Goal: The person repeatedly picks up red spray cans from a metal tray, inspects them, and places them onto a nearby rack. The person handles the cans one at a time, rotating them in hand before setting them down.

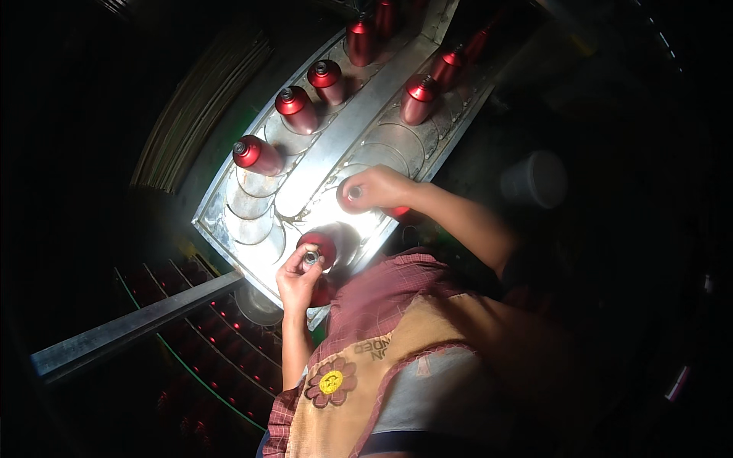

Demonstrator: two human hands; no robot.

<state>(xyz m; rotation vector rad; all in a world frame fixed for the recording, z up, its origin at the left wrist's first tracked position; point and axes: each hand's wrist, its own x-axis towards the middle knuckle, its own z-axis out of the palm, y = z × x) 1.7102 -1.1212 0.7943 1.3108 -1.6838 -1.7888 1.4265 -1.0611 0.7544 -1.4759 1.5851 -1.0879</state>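
My left hand (296,278) has its thumb and fingers closed round the neck of a red metal bottle (324,243) at the near end of a metal slat conveyor (252,210). Farther up and to the right, my right hand (385,187) grips a second red bottle (347,203) near its neck. Both bottles' openings face up toward me. Parts of more red bottles show beneath my left hand and below my right wrist, mostly hidden. Strong light washes out the surface between the hands.
Several red bottles with dark necks stand along the conveyor's left lane (296,114) and right lane (418,103). A metal bar (137,320) juts out at lower left, above dark racks with red glints. A whitish bucket (534,179) stands at right.
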